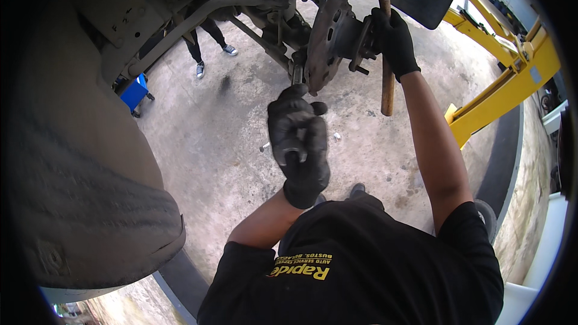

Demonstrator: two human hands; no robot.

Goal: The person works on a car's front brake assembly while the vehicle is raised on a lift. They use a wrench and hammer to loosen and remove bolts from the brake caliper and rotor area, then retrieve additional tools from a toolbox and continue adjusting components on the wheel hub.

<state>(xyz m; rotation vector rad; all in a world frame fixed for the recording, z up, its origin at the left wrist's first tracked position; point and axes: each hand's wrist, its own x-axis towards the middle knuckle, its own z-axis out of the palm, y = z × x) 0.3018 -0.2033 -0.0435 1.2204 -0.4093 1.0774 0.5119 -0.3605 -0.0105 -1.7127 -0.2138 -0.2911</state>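
Observation:
My left hand (298,138), in a black glove, is closed round a metal wrench (298,74). The wrench's upper end reaches the underside of the suspension joint beside the rusty brake disc (325,42); its open jaw shows at the palm. My gloved right hand (396,45) is at the outer side of the wheel hub (365,42), closed round a hammer (387,93). The hammer stands nearly upright, dark head above the hand and worn wooden handle below. My right fingertips are partly hidden behind the hammer and hub.
Suspension arms (223,3) run overhead to the left. A large dark curved body panel (102,204) fills the left side. A yellow lift arm (500,102) stands at right. Another person's legs (205,39) and a blue wheeled box (135,93) are beyond the suspension, on the concrete floor (211,138).

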